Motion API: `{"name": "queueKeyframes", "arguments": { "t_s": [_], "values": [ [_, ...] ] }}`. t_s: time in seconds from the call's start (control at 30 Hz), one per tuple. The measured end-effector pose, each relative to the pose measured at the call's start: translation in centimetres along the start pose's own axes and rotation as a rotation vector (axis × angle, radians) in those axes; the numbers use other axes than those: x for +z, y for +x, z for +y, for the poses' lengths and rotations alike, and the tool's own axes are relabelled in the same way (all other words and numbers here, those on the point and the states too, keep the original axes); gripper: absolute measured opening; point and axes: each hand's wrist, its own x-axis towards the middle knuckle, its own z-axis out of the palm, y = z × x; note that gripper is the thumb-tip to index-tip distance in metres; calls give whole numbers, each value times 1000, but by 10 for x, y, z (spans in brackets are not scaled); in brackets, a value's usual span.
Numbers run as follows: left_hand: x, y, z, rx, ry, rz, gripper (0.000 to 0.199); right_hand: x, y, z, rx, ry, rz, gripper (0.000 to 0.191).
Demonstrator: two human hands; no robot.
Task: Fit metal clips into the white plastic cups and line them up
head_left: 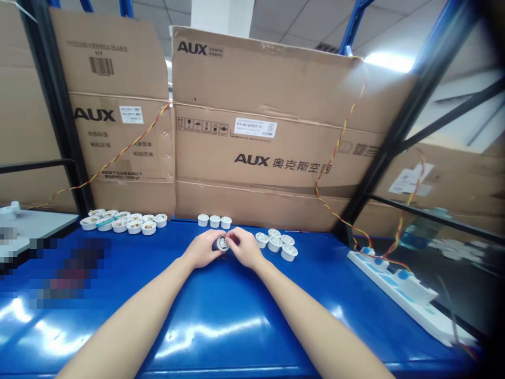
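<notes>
Small round cup (222, 243) clamped between left hand (203, 249) and right hand (245, 247), which meet at centre frame above the blue table (221, 326); we see open cups with brownish contents (126, 223) clustered at upper left, white closed cups (215, 221) just behind the hands, more closed cups (276, 242) at right, and cardboard boxes (252, 158) beyond

We see a glossy blue table (221, 326) under rows of white cups (289, 252). Some cups (149, 228) hold something brownish, and one cup (222, 243) shows silver inside. Behind stand brown cardboard boxes (252, 105) printed in black, crossed by a twisted red-and-yellow wire (339, 158). We also see a white power strip (394, 284) with blue switches (402, 275); the shelf frame (430, 79) is black and blue.
</notes>
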Motion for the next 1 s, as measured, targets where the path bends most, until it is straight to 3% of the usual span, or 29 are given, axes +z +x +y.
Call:
{"name": "queueKeyframes", "arguments": {
  "t_s": [0.23, 0.8, 1.0],
  "values": [
    [-2, 0, 2, -2, -19, 19, 43, 1, -1, -1, 23, 109, 58, 12],
    [-1, -1, 3, -8, 18, 5, 43, -3, -2, -6, -57, -137, -36, 9],
    [-2, -1, 3, -1, 42, -20, 42, -2, -1, -2, -44, -54, -60, 8]
  ]
}}
